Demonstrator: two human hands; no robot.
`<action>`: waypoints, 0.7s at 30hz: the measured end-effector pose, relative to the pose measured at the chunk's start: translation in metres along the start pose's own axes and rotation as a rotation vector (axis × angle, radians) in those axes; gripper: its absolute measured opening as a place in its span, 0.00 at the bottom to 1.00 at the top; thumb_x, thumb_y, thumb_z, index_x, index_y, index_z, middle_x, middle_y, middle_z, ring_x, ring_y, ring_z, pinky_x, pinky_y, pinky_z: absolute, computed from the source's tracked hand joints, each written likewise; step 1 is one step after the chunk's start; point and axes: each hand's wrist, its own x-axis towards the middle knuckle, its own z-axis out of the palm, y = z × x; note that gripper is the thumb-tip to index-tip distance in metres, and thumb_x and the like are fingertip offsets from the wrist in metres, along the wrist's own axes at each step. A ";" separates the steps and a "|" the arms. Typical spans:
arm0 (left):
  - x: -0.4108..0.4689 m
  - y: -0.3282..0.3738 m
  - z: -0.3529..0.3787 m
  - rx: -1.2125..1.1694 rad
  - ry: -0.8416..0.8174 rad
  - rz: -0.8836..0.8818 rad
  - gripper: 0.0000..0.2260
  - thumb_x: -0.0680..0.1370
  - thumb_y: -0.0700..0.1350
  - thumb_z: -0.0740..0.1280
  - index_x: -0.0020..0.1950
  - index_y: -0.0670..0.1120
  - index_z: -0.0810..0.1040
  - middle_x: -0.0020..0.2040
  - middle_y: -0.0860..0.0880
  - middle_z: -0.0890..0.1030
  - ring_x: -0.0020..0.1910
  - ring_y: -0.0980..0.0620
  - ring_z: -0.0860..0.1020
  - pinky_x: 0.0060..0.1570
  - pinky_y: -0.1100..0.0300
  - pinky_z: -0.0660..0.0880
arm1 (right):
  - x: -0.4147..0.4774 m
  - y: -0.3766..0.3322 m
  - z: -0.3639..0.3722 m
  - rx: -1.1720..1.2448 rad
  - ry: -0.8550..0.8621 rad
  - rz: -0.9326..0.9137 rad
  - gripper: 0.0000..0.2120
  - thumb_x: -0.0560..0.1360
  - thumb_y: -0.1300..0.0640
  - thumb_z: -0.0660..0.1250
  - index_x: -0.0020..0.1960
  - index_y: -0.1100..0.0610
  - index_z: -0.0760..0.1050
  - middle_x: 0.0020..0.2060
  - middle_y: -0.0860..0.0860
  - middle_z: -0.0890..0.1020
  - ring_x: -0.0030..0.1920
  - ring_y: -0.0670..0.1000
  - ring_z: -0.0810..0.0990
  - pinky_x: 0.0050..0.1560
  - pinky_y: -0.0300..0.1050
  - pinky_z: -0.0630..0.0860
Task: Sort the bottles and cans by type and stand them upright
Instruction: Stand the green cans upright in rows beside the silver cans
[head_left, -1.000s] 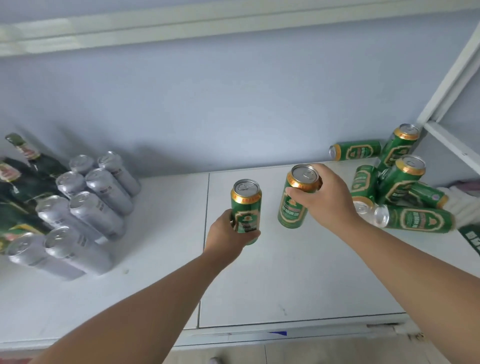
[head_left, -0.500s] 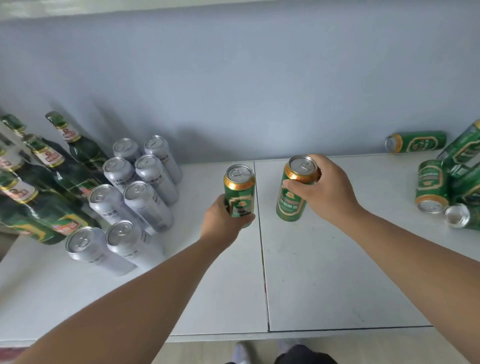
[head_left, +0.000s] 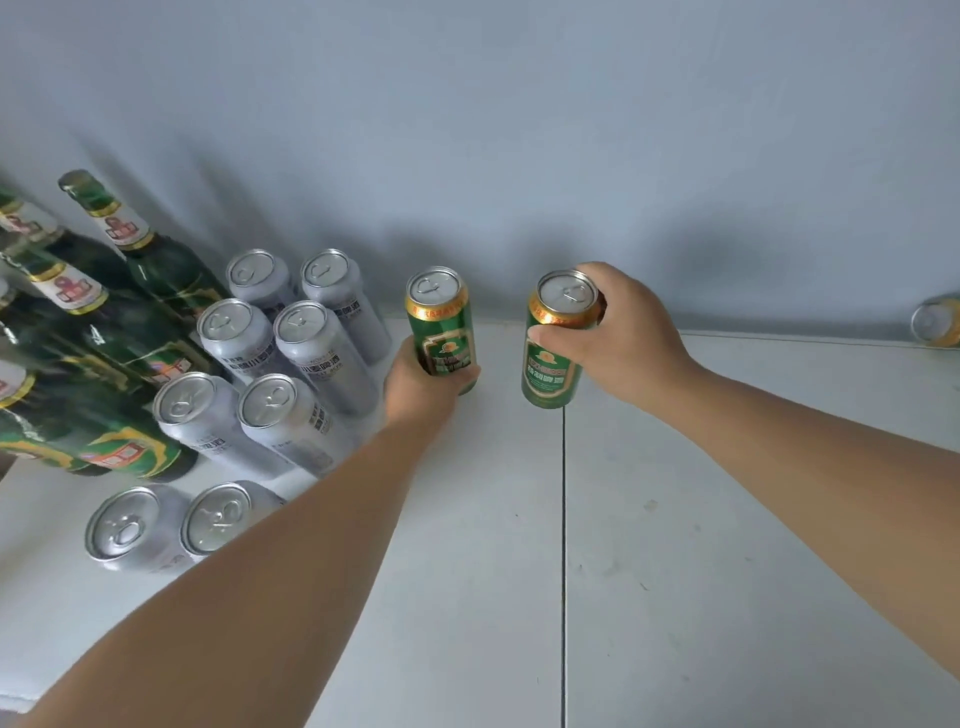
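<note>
My left hand (head_left: 423, 387) grips an upright green can (head_left: 440, 323) around its lower half, just right of the silver cans. My right hand (head_left: 623, 332) grips a second upright green can (head_left: 555, 353) near its gold rim, thumb on the front. Both cans are close to the white table (head_left: 727, 519), near the back wall; whether they touch it I cannot tell. Several silver cans (head_left: 291, 364) stand upright in two columns on the left. Green glass bottles (head_left: 130, 322) with gold-and-red neck labels stand behind them at the far left.
One green can (head_left: 937, 321) lies on its side at the far right edge by the wall. A dark seam (head_left: 563, 545) runs front to back between two table panels. The grey wall (head_left: 519, 156) closes off the back.
Both hands have carried the green cans left, toward the silver cans. The view has swung left, so the pile of lying green cans on the right has almost left the frame.
</note>
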 end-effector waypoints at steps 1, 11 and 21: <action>0.009 -0.003 0.001 -0.002 0.005 -0.004 0.21 0.71 0.47 0.80 0.57 0.55 0.73 0.47 0.60 0.79 0.47 0.58 0.78 0.40 0.69 0.69 | 0.008 0.000 0.004 -0.005 -0.019 -0.011 0.21 0.65 0.47 0.80 0.54 0.48 0.77 0.45 0.42 0.82 0.47 0.43 0.81 0.43 0.39 0.74; 0.054 -0.018 0.010 -0.058 0.098 -0.047 0.26 0.71 0.45 0.79 0.65 0.53 0.72 0.51 0.58 0.79 0.53 0.52 0.79 0.53 0.59 0.72 | 0.063 0.013 0.031 -0.031 -0.176 -0.031 0.20 0.66 0.50 0.80 0.55 0.49 0.77 0.46 0.44 0.82 0.47 0.44 0.80 0.44 0.41 0.75; 0.056 -0.012 0.009 -0.025 0.082 -0.059 0.32 0.74 0.44 0.77 0.73 0.48 0.65 0.56 0.55 0.76 0.54 0.53 0.75 0.53 0.62 0.68 | 0.079 0.011 0.048 -0.029 -0.204 -0.047 0.27 0.67 0.51 0.80 0.62 0.49 0.74 0.51 0.42 0.81 0.52 0.46 0.79 0.51 0.42 0.74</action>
